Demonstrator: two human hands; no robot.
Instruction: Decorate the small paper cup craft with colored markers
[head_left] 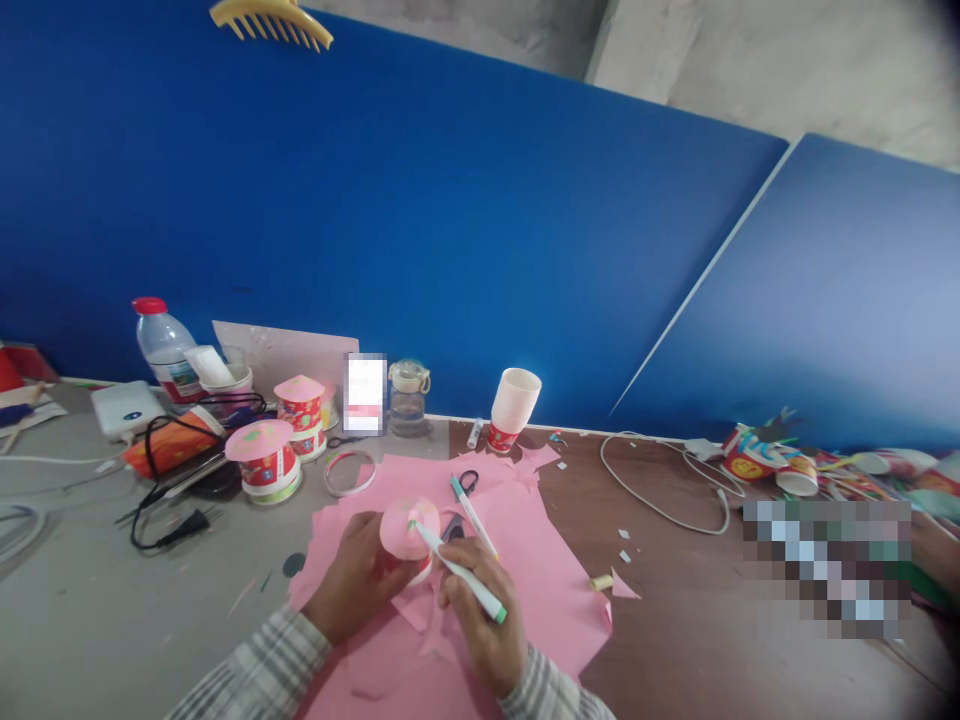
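Note:
My left hand [358, 578] is closed around a small red paper cup topped with a round pink paper disc [401, 528]. In my right hand [484, 610] is a white marker with a green end [469, 578], its tip on or very near the middle of the disc. Most of the cup is hidden by my fingers and the disc. Under both hands lie sheets of pink paper [547, 570]. Just beyond my right hand, a second marker with a teal cap [472, 515] rests on the paper, with dark-handled scissors [469, 482] partly covered.
Left stand pink-topped cups [268, 470], a power bank [126, 408], a black plug cable [176, 528] and a bottle [166, 345]. Behind are a tape roll [350, 473], a glass jar [409, 400] and stacked paper cups [515, 400]. A white cable [660, 525] and cluttered craft supplies lie right.

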